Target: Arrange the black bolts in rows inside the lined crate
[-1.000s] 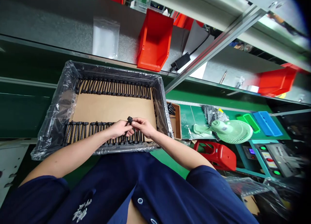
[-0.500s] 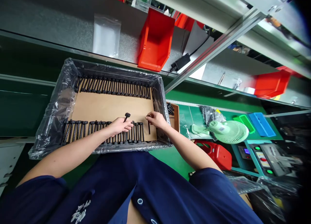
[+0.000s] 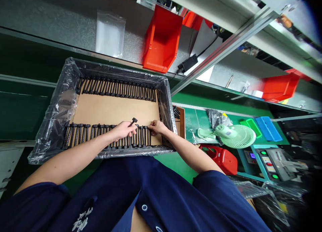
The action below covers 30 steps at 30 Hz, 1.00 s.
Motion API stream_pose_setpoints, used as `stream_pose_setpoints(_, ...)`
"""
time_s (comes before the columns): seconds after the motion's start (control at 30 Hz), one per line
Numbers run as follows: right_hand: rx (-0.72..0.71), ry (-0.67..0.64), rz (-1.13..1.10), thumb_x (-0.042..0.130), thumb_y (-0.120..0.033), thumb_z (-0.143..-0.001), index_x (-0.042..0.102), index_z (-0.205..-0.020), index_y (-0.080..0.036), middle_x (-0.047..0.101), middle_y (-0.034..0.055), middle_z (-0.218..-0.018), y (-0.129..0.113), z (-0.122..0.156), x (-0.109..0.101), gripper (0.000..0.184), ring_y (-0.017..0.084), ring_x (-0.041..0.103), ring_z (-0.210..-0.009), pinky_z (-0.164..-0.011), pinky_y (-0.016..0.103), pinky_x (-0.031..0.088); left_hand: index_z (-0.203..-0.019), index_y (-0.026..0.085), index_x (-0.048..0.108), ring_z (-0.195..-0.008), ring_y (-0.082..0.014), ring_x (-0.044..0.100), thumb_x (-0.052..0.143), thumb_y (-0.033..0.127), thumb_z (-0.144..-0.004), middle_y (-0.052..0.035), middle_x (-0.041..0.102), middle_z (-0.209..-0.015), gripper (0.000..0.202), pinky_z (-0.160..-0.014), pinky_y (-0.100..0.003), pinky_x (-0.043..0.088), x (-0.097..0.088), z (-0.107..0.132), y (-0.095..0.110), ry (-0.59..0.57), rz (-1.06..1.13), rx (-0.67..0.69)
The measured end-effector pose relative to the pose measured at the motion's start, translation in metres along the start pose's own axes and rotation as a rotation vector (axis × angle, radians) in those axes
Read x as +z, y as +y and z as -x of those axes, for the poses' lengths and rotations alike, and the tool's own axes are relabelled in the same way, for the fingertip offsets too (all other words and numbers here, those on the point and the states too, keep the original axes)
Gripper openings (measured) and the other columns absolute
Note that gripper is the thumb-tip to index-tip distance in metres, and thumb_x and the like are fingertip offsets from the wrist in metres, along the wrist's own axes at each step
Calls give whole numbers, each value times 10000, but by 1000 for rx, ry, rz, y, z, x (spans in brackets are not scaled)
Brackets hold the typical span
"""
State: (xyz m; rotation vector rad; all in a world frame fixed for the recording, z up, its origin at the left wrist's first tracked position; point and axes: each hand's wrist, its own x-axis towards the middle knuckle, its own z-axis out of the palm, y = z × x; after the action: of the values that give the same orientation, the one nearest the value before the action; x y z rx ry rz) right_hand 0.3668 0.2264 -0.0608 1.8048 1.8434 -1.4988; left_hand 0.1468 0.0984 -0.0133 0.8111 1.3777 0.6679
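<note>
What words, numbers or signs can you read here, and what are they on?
None can be read clearly.
White marks on the navy shirt: they look like writing, but too blurred to read.
Small lit screen at the right: too small to read anything on it.

1 head-worn camera looks forward and down at the nearby hands [image 3: 123, 130].

A far row of bolts [image 3: 117, 89] and a near row [image 3: 79, 135] lie on a sheet [image 3: 113, 109] inside a tray [image 3: 166, 106], a person's left hand [image 3: 123, 129] and right hand [image 3: 158, 127] at the near one. Behind, on a shelf [image 3: 134, 35], a bin [image 3: 162, 52] sits right of a bag [image 3: 110, 37]; on the worktop [image 3: 190, 114] to the tray's right stands a fan [image 3: 232, 135], left of two boxes [image 3: 268, 128].
</note>
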Motion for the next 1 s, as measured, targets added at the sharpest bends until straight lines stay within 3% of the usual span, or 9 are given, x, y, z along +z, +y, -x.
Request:
stream_pose_setpoints(0.1, -3, -5, -25, 718, -375, -794, 516, -824, -185, 613, -2, -478, 2, 0, -1, 278, 168, 621, -432, -402, 220, 474, -747, 146, 658, -494, -94, 447, 555, 534, -830, -8, 561, -575, 410, -468, -228, 264, -2, -1, -2, 18, -36, 31)
stream_pose_setpoints(0.23, -19, -8, -28, 710, -358, -790, 535, -838, -176, 618, -6, -498, 5, -3, 0, 257, 151, 605, -430, -426, 216, 461, -727, 141, 639, -527, -95, 466, 573, 516, -820, -27, 589, -624, 391, -470, -220, 266, -2, 0, 1, 27, -12, 31)
stream_pose_setpoints(0.37, -75, 6, 108, 658, -283, -798, 577, -816, -164, 631, -3, -545, -3, 2, -8, 145, 131, 611, -483, -503, 205, 459, -728, 150, 642, -485, -93, 426, 571, 536, -818, -13, 551, -585, 402, -450, -229, 243, -3, -1, 0, 20, -24, -9)
stream_pose_setpoints(0.57, -288, 303, 412, 604, -253, -790, 635, -879, -166, 697, 43, -767, -31, 28, -41, 129, 148, 642, -711, -686, 224, 448, -740, 147, 642, -507, -98, 444, 571, 530, -820, -17, 559, -604, 398, -462, -226, 265, -4, 0, 0, 12, -29, -1)
stream_pose_setpoints(0.63, -294, 332, 460, 601, -252, -791, 645, -872, -166, 704, 61, -820, -34, 31, -45, 126, 162, 646, -779, -710, 229, 444, -730, 147, 633, -510, -93, 441, 559, 531, -828, -10, 549, -596, 403, -467, -220, 265, -3, 1, 2, 12, -43, 7)
stream_pose_setpoints(0.8, -148, 121, 406, 641, -258, -783, 627, -739, -159, 677, 58, -653, -21, 20, -26, 109, 173, 662, -675, -646, 234, 467, -735, 153, 636, -470, -87, 393, 542, 544, -834, 4, 526, -569, 414, -466, -232, 256, -2, 1, 2, 16, -71, 12)
stream_pose_setpoints(0.9, -21, -31, 170, 661, -292, -808, 559, -714, -179, 637, 31, -533, -9, 12, -9, 179, 172, 641, -523, -530, 244, 483, -748, 158, 644, -447, -84, 366, 531, 572, -833, 4, 527, -576, 437, -461, -243, 250, -3, 0, 1, 16, -72, 3)
stream_pose_setpoints(1.0, 16, -66, -20, 696, -348, -804, 510, -773, -198, 610, 6, -477, -2, 11, 1, 241, 177, 623, -459, -444, 243, 479, -737, 161, 643, -468, -92, 398, 534, 581, -828, 3, 525, -576, 443, -467, -243, 260, -3, 0, -1, 22, -70, 11)
